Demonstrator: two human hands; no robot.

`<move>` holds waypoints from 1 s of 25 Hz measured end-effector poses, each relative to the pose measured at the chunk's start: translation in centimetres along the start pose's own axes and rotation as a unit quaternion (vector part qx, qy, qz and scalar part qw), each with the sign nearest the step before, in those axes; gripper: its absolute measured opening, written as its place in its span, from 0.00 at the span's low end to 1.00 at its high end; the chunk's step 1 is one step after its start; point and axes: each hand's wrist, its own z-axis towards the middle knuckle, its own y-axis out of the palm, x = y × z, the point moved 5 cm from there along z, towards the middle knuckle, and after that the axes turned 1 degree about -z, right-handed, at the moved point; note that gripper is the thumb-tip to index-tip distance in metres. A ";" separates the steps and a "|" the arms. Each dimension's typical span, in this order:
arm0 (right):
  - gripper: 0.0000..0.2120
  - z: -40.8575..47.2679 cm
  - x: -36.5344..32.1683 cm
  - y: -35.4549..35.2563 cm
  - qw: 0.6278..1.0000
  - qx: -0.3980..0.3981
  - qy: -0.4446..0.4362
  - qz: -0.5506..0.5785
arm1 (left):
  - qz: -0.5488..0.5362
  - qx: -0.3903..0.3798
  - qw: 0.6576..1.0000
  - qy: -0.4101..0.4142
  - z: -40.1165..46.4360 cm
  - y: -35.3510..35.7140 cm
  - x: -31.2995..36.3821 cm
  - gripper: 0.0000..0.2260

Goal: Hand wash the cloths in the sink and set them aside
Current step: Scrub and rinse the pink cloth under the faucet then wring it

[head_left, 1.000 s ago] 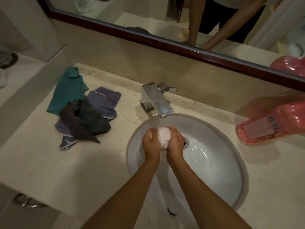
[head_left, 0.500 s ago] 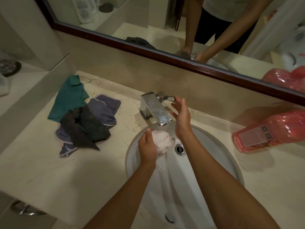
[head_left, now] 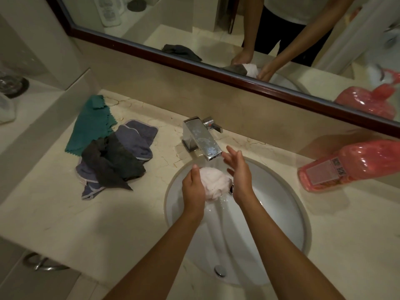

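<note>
The right hand has dropped from the tap to lie open-fingered against the one cloth the left hand grips over the sink, three cloths piled left.

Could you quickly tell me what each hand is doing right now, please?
Left hand: grips the balled pale pink cloth under the running faucet.
Right hand: open, fingers straight, beside the cloth, holding nothing.

Fluffy cloth, chrome tap (water-spotted), glossy sink.
</note>
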 end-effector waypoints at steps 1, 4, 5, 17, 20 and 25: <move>0.20 -1.5 0.6 -0.7 1.000 -0.002 0.020 -0.004 | 0.004 -0.010 1.000 -0.003 -0.9 0.2 0.1 0.13; 0.12 -6.0 1.3 -2.8 0.999 0.017 0.010 -0.039 | 0.037 -0.048 0.997 -0.057 -4.0 1.4 0.4 0.14; 0.10 -7.3 1.2 -3.4 0.998 0.028 -0.014 -0.063 | 0.052 -0.065 0.993 -0.083 -5.2 1.9 0.6 0.15; 0.10 -16.5 -7.8 -10.0 0.996 0.082 0.001 -0.025 | 0.242 -0.269 0.900 0.242 -16.8 5.2 8.8 0.06; 0.10 -18.7 -8.9 -11.2 0.988 0.027 -0.116 -0.094 | 0.204 -0.227 0.923 0.234 -17.6 5.4 10.6 0.09; 0.08 -19.9 -11.2 -14.3 0.982 0.086 -0.141 -0.088 | 0.256 -0.285 0.888 0.255 -19.7 5.7 11.9 0.05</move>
